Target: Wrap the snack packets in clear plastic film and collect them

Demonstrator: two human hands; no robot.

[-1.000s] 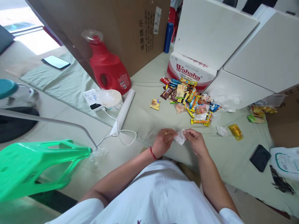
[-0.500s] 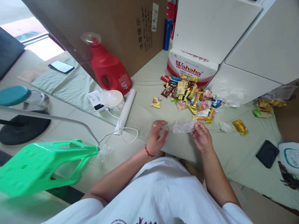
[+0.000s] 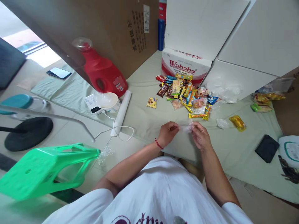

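Observation:
A small clear plastic bag [image 3: 186, 127] is stretched between my two hands, above the front part of the cloth-covered surface. My left hand [image 3: 168, 133], with a red cord at the wrist, pinches its left end. My right hand [image 3: 200, 134] grips the other end between thumb and fingers. Just beyond the bag lies a heap of wrapped snacks [image 3: 187, 93], some yellow, brown and blue. One yellow snack packet [image 3: 152, 102] sits apart to the left. To the right are a crumpled white wrapper [image 3: 221, 123] and a yellow snack pack [image 3: 237, 123].
A Wahaha carton [image 3: 184, 67] stands behind the heap, beside crumpled clear plastic [image 3: 225, 90]. At left are a red detergent jug [image 3: 102, 73], a paper tub [image 3: 113, 102], a white roll [image 3: 121, 113] with a cable, and a green stool [image 3: 46, 168]. A black pouch [image 3: 267, 148] lies right.
My left hand, formerly open and apart from the bag, has moved right and now pinches its left end. The bag looks more bunched between my hands. The camera view has shifted slightly.

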